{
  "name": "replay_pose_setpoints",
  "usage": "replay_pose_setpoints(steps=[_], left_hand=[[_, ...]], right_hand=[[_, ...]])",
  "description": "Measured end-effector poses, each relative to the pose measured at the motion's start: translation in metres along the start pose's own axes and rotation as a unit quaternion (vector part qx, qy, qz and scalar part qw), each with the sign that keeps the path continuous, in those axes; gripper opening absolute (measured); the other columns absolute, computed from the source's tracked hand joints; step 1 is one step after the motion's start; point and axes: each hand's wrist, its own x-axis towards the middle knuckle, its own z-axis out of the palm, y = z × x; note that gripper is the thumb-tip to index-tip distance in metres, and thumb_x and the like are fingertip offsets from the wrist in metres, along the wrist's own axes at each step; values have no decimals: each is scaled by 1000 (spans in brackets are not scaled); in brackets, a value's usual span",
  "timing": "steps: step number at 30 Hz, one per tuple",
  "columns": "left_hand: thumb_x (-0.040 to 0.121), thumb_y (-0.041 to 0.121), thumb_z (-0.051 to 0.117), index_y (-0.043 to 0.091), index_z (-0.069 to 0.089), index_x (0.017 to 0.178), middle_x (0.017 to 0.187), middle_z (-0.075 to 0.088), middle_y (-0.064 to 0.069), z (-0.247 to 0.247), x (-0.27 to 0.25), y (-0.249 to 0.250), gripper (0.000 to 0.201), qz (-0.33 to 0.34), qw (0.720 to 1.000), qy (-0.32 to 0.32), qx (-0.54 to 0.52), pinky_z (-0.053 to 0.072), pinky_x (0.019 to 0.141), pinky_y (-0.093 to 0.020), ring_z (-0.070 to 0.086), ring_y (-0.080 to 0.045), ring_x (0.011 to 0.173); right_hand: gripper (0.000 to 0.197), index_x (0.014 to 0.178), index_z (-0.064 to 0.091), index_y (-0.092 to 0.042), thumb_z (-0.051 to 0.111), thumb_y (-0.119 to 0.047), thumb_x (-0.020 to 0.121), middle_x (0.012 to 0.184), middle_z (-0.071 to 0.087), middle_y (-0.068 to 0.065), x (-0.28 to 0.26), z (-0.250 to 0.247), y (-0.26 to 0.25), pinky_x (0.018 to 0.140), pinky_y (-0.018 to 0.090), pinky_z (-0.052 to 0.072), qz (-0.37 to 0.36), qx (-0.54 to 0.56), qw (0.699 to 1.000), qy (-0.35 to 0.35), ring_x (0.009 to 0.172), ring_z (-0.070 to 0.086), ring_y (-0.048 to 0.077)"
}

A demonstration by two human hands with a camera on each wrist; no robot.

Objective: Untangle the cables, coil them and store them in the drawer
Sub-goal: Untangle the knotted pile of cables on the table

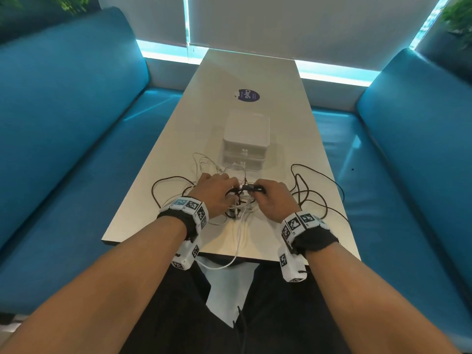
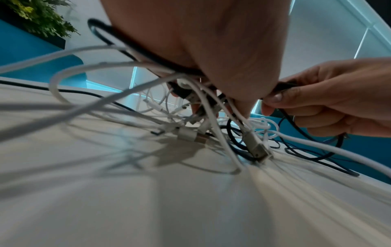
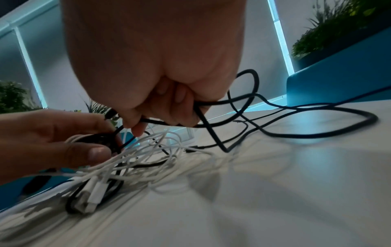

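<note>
At the near end of a long pale table (image 1: 255, 72), between two blue benches (image 1: 63, 123), a person is working both hands into a knot of black and white cables (image 1: 241, 200). Their left hand (image 1: 217, 194) is curling its fingers round the middle of the knot, with white leads and a black loop bunching under the palm; from the left wrist view, a white lead with a silver plug (image 2: 257, 150) is hanging down from that hand and touching the tabletop. Their right hand (image 1: 273, 200) is pinching a black cable (image 3: 296, 107) between thumb and curled fingers, just beside the left hand, with the cable's dark plug end (image 1: 251, 187) bridging the two hands. Loops of that black cable are trailing across the table to the person's right, and another dark loop (image 1: 166, 187) is lying to their left. One white lead (image 1: 236, 251) is drooping over the near edge of the table toward the lap. Just beyond the tangle, a small white drawer unit (image 1: 246, 139) is standing with both drawers closed, and a round purple sticker (image 1: 246, 95) is showing farther along the tabletop. Green plants (image 3: 338, 30) are lining the ledges behind the benches.
</note>
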Motion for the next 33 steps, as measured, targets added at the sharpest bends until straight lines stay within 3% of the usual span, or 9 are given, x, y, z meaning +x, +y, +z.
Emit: replay_pose_setpoints(steps=[5,8,11,14,19,22,24,29,33], left_hand=[[94,30,50,29,56,112,101,62,6,2,0,2,20,-15,1000,6,-26,30,105,-43,55,-19,99],[90,22,53,25,56,109,102,63,6,-1,0,10,20,-35,995,42,-82,30,102,-37,52,-19,95],[98,32,53,19,61,99,96,59,5,-1,1,13,16,-40,992,78,-91,34,86,-33,48,-19,89],[97,35,56,18,68,94,102,57,3,8,3,1,21,-16,991,108,-72,43,90,-40,51,-19,95],[104,38,38,22,66,101,101,60,1,0,3,-3,32,-25,997,52,46,33,95,-42,48,-25,102],[107,33,31,24,56,95,95,66,4,-5,5,-3,30,-37,998,40,41,29,95,-39,59,-24,93],[108,32,29,20,53,97,87,65,3,-5,4,-3,28,-44,998,43,30,30,87,-36,57,-27,85],[105,29,40,18,48,103,95,59,-3,-5,2,0,15,-27,997,48,-59,39,67,-36,56,-26,76],[100,33,51,23,46,105,102,54,2,-1,1,-1,12,-33,989,20,-140,43,69,-33,57,-19,82]], right_hand=[[18,94,68,-14,56,-28,96,78,67,5,-1,-1,7,66,37,51,16,-34,999,8,72,61,22],[19,92,65,-13,55,-29,96,79,67,6,-1,2,7,66,38,51,24,-31,999,2,72,61,23],[22,88,63,-15,54,-33,95,76,66,5,0,3,6,63,38,50,39,-18,999,3,69,60,22],[25,88,64,-15,53,-36,95,73,65,5,-3,2,4,61,35,47,33,-20,999,-8,67,59,21],[29,90,66,-14,52,-39,96,73,66,5,-2,1,0,61,35,46,22,-31,999,-8,67,60,22],[42,82,65,-17,50,-54,94,67,64,2,-2,-1,1,59,34,47,26,-40,999,-11,63,60,21],[48,80,65,-17,48,-61,93,66,64,2,-2,-2,3,60,35,48,30,-47,998,-18,62,60,20],[43,78,65,-15,53,-53,94,65,63,3,2,-5,6,59,33,44,50,-52,997,-4,64,59,21],[38,75,63,-16,55,-50,93,67,63,2,4,-2,12,56,31,40,62,-40,997,6,65,58,21]])
